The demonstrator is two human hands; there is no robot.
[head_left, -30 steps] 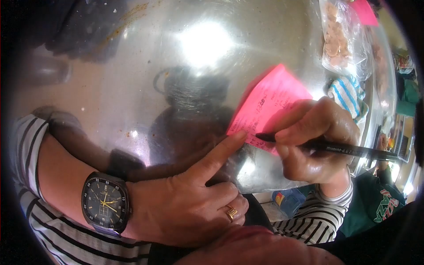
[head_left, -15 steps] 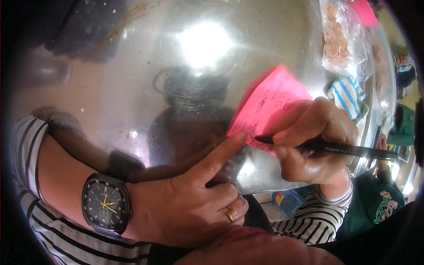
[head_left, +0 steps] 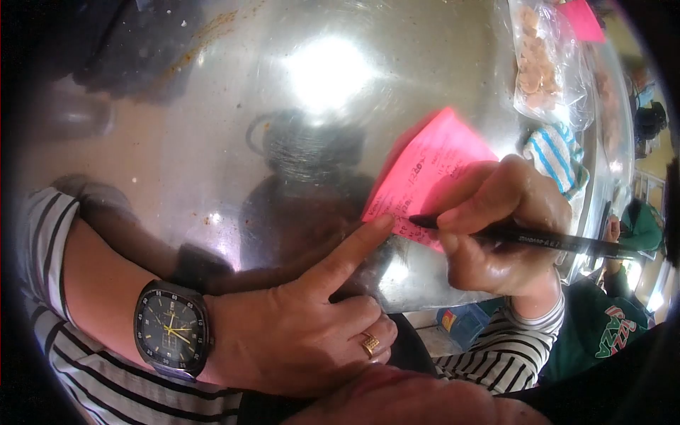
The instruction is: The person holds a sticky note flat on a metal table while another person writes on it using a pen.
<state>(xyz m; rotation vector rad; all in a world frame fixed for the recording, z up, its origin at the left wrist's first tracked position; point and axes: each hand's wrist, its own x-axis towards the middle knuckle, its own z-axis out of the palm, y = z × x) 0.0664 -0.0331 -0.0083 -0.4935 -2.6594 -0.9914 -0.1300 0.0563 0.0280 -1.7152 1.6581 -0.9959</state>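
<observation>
A pink paper slip [head_left: 425,166] with handwriting lies on a shiny steel table [head_left: 212,142]. My left hand [head_left: 304,326] rests on the table with its index fingertip pressed on the slip's lower left corner; the other fingers are curled. It wears a ring and a dark square watch [head_left: 172,329] at the wrist. My right hand [head_left: 506,227] grips a black pen [head_left: 538,239], and the pen's tip touches the lower edge of the slip.
A clear bag of brownish round pieces [head_left: 542,60] and a blue-and-white striped cloth [head_left: 556,152] lie at the table's right. Another pink slip [head_left: 584,18] sits at the top right. A person in a green shirt [head_left: 602,333] is beyond the table's edge.
The pen tip has shifted very slightly along the slip's lower edge. My left finger stays on the corner. The view has barely moved.
</observation>
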